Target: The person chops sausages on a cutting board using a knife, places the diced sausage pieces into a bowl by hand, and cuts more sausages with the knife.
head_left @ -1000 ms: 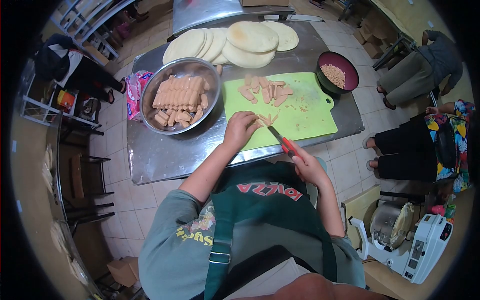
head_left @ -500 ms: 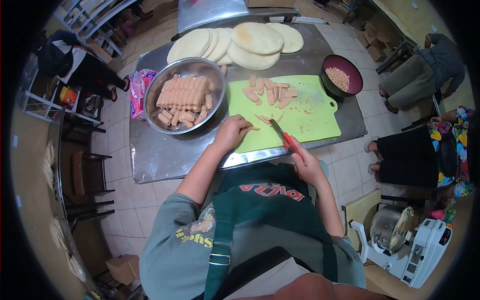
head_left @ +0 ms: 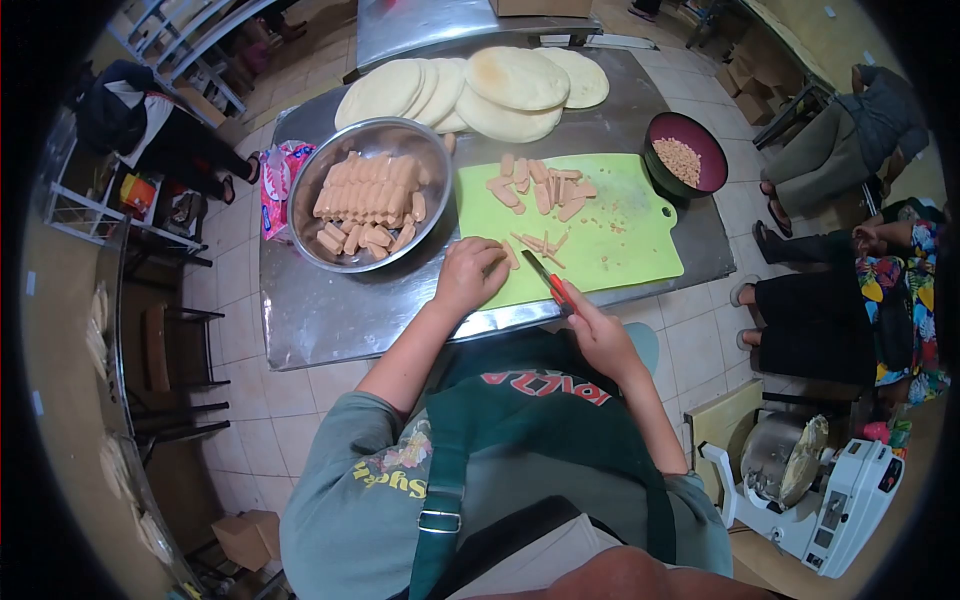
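Note:
My left hand [head_left: 474, 272] rests at the left part of the lime-green cutting board [head_left: 620, 250], fingers pressed on a piece of sausage [head_left: 511, 255]. In my right hand [head_left: 602, 338] is a red-handled knife [head_left: 550, 276], its dark blade pointing up and left just right of that piece. Thin sausage strips [head_left: 542, 246] lie beyond the blade tip. Farther up the board is a loose pile of cut sausage pieces [head_left: 545, 185], with small crumbs to its right. Left of the board, a steel bowl [head_left: 440, 160] holds stacked sausages [head_left: 368, 187] and several loose ones.
Flat round dough bases [head_left: 515, 78] overlap along the table's far side. A dark bowl [head_left: 708, 180] of small diced bits stands at the board's right corner. A pink packet [head_left: 278, 190] lies left of the steel bowl. Other people stand left and right; a mixer [head_left: 830, 500] is lower right.
The knife and my right hand have shifted left and closer to me. My left fingers have moved slightly, and the sausage piece under them is turned. At right, another person has stepped into view.

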Tool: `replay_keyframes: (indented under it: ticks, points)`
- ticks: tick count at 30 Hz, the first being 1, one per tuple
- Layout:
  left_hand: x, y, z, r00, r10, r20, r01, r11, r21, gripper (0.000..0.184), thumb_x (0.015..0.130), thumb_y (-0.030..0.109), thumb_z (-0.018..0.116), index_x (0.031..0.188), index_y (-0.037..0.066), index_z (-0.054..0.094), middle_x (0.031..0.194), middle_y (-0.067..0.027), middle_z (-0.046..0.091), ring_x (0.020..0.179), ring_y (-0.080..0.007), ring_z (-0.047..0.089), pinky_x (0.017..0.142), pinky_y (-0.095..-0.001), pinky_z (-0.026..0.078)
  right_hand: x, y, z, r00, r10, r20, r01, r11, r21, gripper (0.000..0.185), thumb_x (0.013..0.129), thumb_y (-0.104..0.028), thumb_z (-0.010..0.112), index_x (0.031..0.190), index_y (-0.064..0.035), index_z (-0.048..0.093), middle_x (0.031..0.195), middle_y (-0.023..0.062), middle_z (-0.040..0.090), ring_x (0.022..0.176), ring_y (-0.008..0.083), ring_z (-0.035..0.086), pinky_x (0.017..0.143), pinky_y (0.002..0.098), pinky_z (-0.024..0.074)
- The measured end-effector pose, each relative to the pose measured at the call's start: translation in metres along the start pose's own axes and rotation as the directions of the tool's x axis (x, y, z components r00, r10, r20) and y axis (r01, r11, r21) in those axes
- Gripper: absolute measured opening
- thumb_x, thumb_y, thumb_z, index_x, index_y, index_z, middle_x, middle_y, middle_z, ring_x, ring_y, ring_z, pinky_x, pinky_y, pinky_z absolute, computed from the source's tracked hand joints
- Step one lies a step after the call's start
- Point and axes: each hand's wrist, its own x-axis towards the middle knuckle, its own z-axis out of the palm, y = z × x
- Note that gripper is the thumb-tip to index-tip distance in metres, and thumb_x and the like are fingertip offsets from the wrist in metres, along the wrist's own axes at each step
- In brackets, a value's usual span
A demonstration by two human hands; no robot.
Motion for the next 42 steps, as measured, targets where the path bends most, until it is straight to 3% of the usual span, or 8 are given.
replay_keyframes:
  ticks: [7,12,16,25,27,30,42]
  points:
    - [-0.003,0.001,0.005,0.997,-0.074,0.016,0.073,0.997,0.028,0.018,0.071,0.023,0.069,0.079,0.007,0.068,0.085,-0.0064,0.065,0.084,-0.0251,0.059,0.076,-0.0371,0.043,0.005,-0.005,0.007,1.000,0.017,0.027,-0.015,0.999,-0.052,0.049,0.086,-0.012,0.045,0.134,-0.0202,0.039,0.091,0.0246,0.060,0.085,0.0391,0.059,0.074,0.0439,0.0456]
    - [-0.002,0.004,0.006,0.994,-0.108,0.014,0.108,0.993,0.041,0.017,0.071,0.022,0.069,0.080,0.008,0.068,0.086,-0.0060,0.065,0.086,-0.0254,0.058,0.076,-0.0372,0.043,0.009,-0.009,0.005,0.999,0.047,-0.001,-0.047,0.980,-0.193,0.049,0.086,-0.012,0.044,0.134,-0.0174,0.038,0.079,0.0255,0.059,0.074,0.0414,0.057,0.068,0.0482,0.0433]
    - [-0.003,0.004,0.008,0.997,-0.080,-0.001,0.080,0.996,0.048,0.014,0.072,0.021,0.067,0.079,0.009,0.069,0.087,-0.0032,0.065,0.086,-0.0226,0.057,0.077,-0.0362,0.040,0.009,-0.004,0.008,0.997,-0.026,-0.071,0.016,0.989,-0.148,0.047,0.087,-0.011,0.045,0.134,-0.0142,0.039,0.076,0.0254,0.059,0.072,0.0415,0.058,0.065,0.0435,0.0449]
    - [-0.003,0.006,0.008,0.998,-0.055,-0.017,0.056,0.997,0.059,0.014,0.072,0.020,0.069,0.079,0.009,0.070,0.086,-0.0033,0.066,0.085,-0.0228,0.058,0.075,-0.0362,0.042,0.014,-0.020,0.018,1.000,0.002,-0.002,-0.003,0.994,-0.105,0.047,0.088,-0.011,0.042,0.134,-0.0096,0.036,0.076,0.0280,0.057,0.071,0.0439,0.056,0.065,0.0490,0.0415]
    - [-0.002,0.006,0.007,0.998,-0.061,-0.014,0.061,0.997,0.054,0.014,0.072,0.020,0.069,0.079,0.009,0.070,0.086,-0.0033,0.066,0.085,-0.0226,0.058,0.075,-0.0361,0.042,0.017,-0.016,0.023,0.998,-0.055,-0.034,0.051,0.995,-0.091,0.047,0.090,-0.010,0.042,0.136,-0.0109,0.034,0.075,0.0268,0.057,0.069,0.0432,0.056,0.063,0.0436,0.0429]
    - [-0.001,0.008,0.005,0.997,-0.082,-0.012,0.083,0.996,0.047,0.014,0.072,0.020,0.069,0.080,0.009,0.070,0.086,-0.0033,0.066,0.084,-0.0225,0.058,0.074,-0.0362,0.042,0.022,-0.007,0.030,0.996,-0.078,-0.048,0.074,0.994,-0.079,0.047,0.090,-0.010,0.041,0.136,-0.0103,0.034,0.075,0.0267,0.057,0.070,0.0425,0.056,0.064,0.0432,0.0431]
    - [-0.002,0.003,0.010,0.997,-0.074,-0.023,0.074,0.997,0.033,0.012,0.071,0.020,0.068,0.077,0.010,0.070,0.085,-0.0026,0.066,0.082,-0.0226,0.059,0.073,-0.0362,0.043,0.037,-0.013,0.029,0.999,-0.010,0.035,0.015,0.987,-0.160,0.048,0.089,-0.011,0.042,0.136,-0.0102,0.033,0.079,0.0286,0.057,0.073,0.0438,0.056,0.067,0.0456,0.0434]
